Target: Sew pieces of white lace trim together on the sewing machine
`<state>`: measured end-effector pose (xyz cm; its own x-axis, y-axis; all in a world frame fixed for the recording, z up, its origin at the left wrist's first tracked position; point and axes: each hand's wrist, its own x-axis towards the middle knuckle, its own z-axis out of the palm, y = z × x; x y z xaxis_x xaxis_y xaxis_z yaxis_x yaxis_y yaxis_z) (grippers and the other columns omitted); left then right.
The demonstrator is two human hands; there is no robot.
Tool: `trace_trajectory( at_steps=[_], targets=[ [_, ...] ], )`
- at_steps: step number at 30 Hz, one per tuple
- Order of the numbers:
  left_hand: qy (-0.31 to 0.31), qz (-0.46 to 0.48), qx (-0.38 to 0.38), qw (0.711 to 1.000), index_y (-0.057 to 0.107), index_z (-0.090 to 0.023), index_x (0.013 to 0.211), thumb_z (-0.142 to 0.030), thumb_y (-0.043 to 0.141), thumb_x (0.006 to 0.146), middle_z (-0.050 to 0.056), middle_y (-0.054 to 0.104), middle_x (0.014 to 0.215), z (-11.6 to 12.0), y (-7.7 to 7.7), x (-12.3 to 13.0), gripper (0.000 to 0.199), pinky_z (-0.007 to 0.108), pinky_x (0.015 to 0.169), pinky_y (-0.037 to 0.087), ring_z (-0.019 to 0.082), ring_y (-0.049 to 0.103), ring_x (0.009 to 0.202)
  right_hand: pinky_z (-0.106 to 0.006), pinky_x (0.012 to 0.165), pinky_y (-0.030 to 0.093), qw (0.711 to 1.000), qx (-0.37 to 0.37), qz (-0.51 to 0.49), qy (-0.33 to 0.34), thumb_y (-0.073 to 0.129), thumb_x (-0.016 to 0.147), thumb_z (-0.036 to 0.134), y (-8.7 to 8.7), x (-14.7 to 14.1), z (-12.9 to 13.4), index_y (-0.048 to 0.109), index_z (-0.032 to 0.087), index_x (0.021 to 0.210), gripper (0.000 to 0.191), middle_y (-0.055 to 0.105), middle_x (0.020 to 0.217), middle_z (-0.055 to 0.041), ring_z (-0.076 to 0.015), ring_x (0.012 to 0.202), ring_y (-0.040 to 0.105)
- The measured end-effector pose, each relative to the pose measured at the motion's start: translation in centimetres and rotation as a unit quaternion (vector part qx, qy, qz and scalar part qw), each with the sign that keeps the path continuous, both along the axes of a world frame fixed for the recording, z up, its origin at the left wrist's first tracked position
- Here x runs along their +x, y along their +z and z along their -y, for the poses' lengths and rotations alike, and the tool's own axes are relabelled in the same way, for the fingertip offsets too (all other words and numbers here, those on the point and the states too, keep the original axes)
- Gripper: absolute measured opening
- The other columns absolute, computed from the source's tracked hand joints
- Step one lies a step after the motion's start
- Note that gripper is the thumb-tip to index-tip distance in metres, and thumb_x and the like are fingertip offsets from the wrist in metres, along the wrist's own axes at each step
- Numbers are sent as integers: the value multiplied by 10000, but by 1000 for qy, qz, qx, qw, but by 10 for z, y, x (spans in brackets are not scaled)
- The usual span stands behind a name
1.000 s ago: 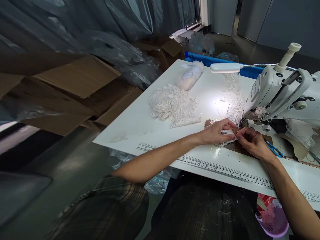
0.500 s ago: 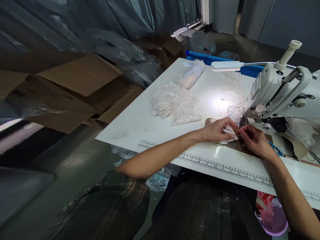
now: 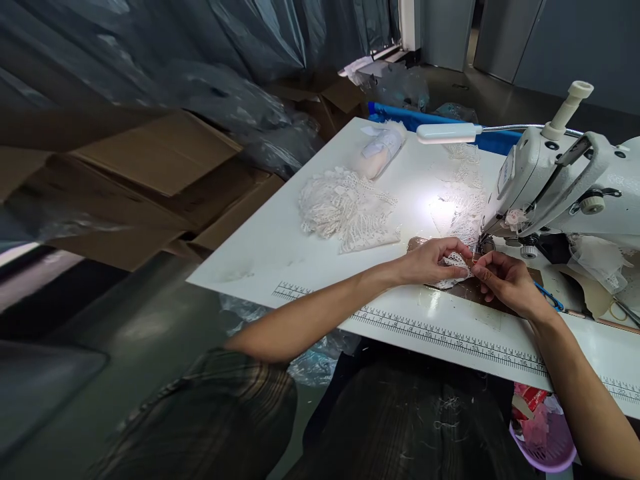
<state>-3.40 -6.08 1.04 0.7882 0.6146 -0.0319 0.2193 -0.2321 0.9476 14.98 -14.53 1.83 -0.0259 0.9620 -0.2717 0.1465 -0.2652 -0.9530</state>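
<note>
My left hand (image 3: 435, 261) is closed on a piece of white lace (image 3: 454, 265), just in front of the sewing machine's (image 3: 543, 180) needle area. Close beside it, my right hand (image 3: 505, 280) pinches with thumb and forefinger at the lace's right edge; whether it grips the lace or a thread is too small to tell. Both hands rest over a brown plate (image 3: 467, 291) on the white table. Behind the needle, more lace (image 3: 463, 207) lies under the lamp's light. A heaped bundle of lace (image 3: 345, 203) sits left of my hands.
A wrapped roll (image 3: 383, 150) lies at the table's back. The lamp (image 3: 447, 133) reaches over from the machine. Blue scissors (image 3: 549, 297) lie right of my right hand. A printed ruler (image 3: 425, 330) runs along the front edge. Cardboard boxes (image 3: 155, 150) stand left; a purple basket (image 3: 555, 447) sits below.
My right hand has come slightly closer to my left, and its fingertips now meet the lace's edge. The lace in my left hand has shifted a little. The view has turned slightly.
</note>
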Motion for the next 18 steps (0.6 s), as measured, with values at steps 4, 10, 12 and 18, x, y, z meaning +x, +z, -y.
trace_trajectory(
  at_steps=[4, 10, 12, 18],
  targets=[
    [-21, 13, -31, 999, 697, -162, 1020, -292, 719, 800, 32, 718, 974, 0, 2, 1, 257, 273, 796, 494, 138, 650, 895, -235, 398, 426, 999, 37, 22, -19, 710, 619, 748, -4, -2, -1, 518, 214, 730, 578, 508, 516, 57, -87, 439, 468],
    [-7, 7, -4, 1000, 739, -181, 938, -304, 681, 829, 1, 721, 856, 0, 3, 2, 175, 233, 726, 459, 108, 630, 798, -249, 450, 339, 955, 219, 201, -14, 495, 886, 559, -10, -7, 4, 486, 214, 764, 366, 511, 581, 20, -102, 483, 435],
    [-5, -16, 14, 1000, 737, -177, 927, -323, 667, 838, -13, 695, 774, 1, 4, 2, 185, 218, 656, 425, 91, 593, 701, -267, 474, 277, 890, 288, 348, -52, 424, 917, 432, -14, -8, 5, 484, 202, 769, 280, 568, 664, -37, -119, 523, 450],
    [-12, -46, 33, 998, 712, -159, 923, -346, 643, 852, -14, 647, 703, 1, 7, -3, 212, 215, 612, 385, 72, 525, 605, -293, 481, 201, 820, 302, 477, -96, 433, 920, 344, -25, 4, 3, 470, 206, 798, 188, 579, 659, -62, -140, 488, 430]
  ],
)
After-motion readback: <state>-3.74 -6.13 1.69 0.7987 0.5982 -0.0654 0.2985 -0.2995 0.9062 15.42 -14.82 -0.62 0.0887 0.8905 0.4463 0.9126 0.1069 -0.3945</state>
